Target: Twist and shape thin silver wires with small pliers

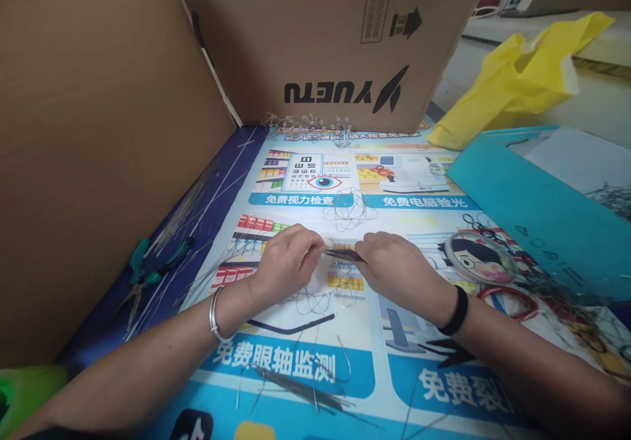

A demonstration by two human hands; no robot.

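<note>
My left hand (288,262) is closed in a pinch at the tip of the pliers, apparently on thin wire; its fingers hide most of the held part. In my right hand (394,266) is a pair of pliers (345,254), its dark jaws pointing left and meeting the left fingertips. Loops of thin bent wire (320,298) spread beneath both hands on the printed sheet. Just beyond them sits a round wire frame (351,208). Closer to me lies a bundle of straight wires (300,387), with a few hooked pieces around it.
Teal-handled pliers (142,272) and long wires lie at left. Cardboard walls (320,45) stand at the left and back, with small wire pieces (308,123) along the back. At right are a blue box (532,216), a yellow bag (513,78), a round container (478,259) and a red ring (535,308).
</note>
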